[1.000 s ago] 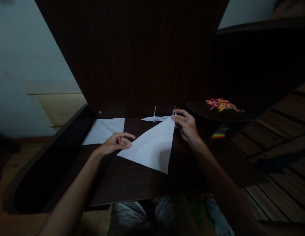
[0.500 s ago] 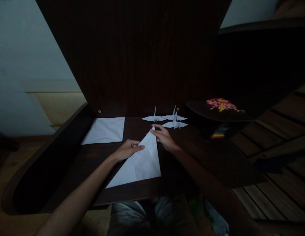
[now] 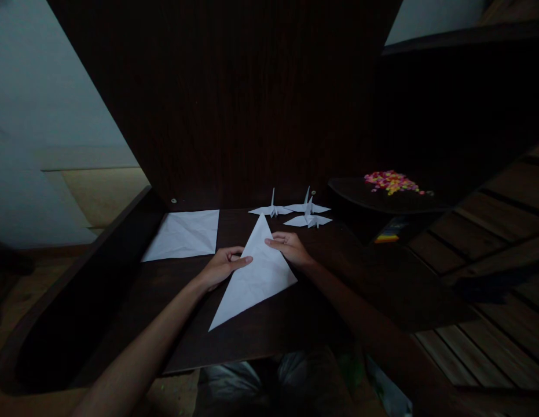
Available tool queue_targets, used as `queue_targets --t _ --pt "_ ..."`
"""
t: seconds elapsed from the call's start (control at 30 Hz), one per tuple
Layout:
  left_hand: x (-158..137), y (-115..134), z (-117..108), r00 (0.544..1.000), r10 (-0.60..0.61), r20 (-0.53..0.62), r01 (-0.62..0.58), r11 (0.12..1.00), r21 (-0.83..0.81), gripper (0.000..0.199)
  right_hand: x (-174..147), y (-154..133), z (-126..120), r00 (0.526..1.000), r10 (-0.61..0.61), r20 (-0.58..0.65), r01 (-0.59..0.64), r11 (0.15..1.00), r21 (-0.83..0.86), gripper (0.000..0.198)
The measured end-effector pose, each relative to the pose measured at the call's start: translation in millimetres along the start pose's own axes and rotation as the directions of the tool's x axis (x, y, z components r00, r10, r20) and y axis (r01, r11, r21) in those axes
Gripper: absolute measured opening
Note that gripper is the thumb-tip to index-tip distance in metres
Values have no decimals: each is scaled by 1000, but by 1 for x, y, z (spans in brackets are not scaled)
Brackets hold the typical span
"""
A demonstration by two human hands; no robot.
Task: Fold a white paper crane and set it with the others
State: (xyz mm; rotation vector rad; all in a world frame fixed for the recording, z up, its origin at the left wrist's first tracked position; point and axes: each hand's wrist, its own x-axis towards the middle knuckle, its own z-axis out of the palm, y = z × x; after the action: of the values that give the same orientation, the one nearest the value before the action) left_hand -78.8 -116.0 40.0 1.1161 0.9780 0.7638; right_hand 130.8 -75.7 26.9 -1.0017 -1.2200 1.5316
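A white sheet of paper (image 3: 258, 275), folded into a triangle, is held over the dark desk with one corner pointing away from me. My left hand (image 3: 221, 266) pinches its left edge, thumb on top and fingers underneath. On the upper right edge, my right hand (image 3: 290, 249) grips it the same way, its thumb lying on the paper. Beyond the far corner stand three white paper cranes, among them a left crane (image 3: 271, 209) and a front right crane (image 3: 309, 220). A flat, creased white sheet (image 3: 184, 233) lies to the left of my hands.
A pile of small pink, yellow and orange pieces (image 3: 393, 182) rests on a raised corner shelf (image 3: 360, 200) at the right. The dark desk (image 3: 173, 313) has a raised side panel (image 3: 78, 295) on the left and a tall back board (image 3: 234, 104).
The folded paper has turned a little, its lower corners swinging right and upward. My right hand has slid from the far tip down to the right edge. My left hand keeps its hold.
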Motion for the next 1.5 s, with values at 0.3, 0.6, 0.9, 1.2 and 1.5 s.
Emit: queue_targets --t 0.3,0.6,0.9,1.2,1.5 --pt "4 -2 -7 988 50 -149 -55 998 -29 38 -4 -4 -1 982 102 160 -105 994 8 43" --pt "7 1 -12 950 130 -283 -150 987 -49 45 -5 -4 -6 963 86 257 -70 995 -71 45" --pt "4 3 -12 843 412 -344 -359 910 209 59 -1 -3 -7 978 -197 66 200 979 -45 72" --pt "-2 8 -11 829 466 -309 -375 873 311 43 -7 -11 -11 965 -251 76 256 965 -63 72" --pt "-7 18 -14 782 518 -346 -395 842 369 37 -5 -15 -12 955 -297 21 298 953 -57 29"
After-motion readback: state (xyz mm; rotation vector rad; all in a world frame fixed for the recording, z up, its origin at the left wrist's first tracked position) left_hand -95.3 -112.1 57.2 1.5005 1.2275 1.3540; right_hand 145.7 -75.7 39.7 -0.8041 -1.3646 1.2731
